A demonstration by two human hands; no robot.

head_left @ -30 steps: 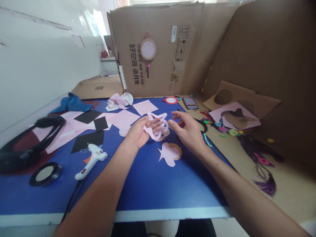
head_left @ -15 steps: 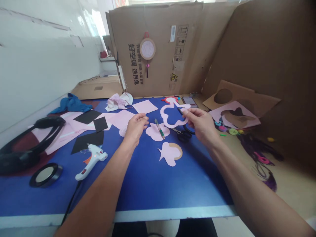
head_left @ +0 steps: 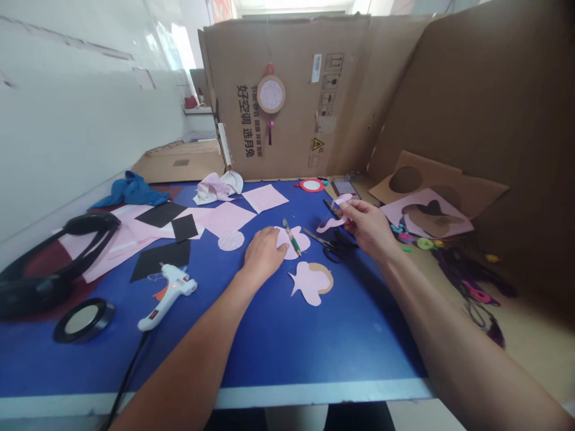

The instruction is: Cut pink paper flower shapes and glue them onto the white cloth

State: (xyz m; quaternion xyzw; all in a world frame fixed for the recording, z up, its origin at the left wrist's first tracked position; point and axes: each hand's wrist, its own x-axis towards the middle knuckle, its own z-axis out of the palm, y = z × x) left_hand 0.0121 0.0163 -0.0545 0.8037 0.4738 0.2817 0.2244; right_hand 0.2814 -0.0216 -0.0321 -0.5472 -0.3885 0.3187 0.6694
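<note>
My right hand (head_left: 366, 224) pinches a narrow, wavy pink paper offcut (head_left: 332, 224) between thumb and fingers, above the table. My left hand (head_left: 265, 254) is down on the table with its fingers closed at the left edge of a scalloped pink paper cut-out (head_left: 303, 239), hiding part of it. Across that cut-out lies a green pen (head_left: 291, 238). Black-handled scissors (head_left: 332, 251) lie between my hands, blades pointing left. Nearer to me is another pink cut-out (head_left: 309, 284) with a tan cardboard edge at its right. A round pale paper piece (head_left: 231, 240) lies left of my left hand.
A white glue gun (head_left: 168, 293) with its cord, a tape roll (head_left: 84, 320) and black headphones (head_left: 58, 257) occupy the left. Pink sheets (head_left: 224, 218) and black squares lie behind. Cardboard pieces (head_left: 476, 182) and small trinkets are at right. A cardboard wall (head_left: 291, 143) stands behind.
My left hand has come down and rightward onto the scalloped cut-out. The pink outline in my right hand, seen before as a wide loop, now shows as a drooping, narrow shape.
</note>
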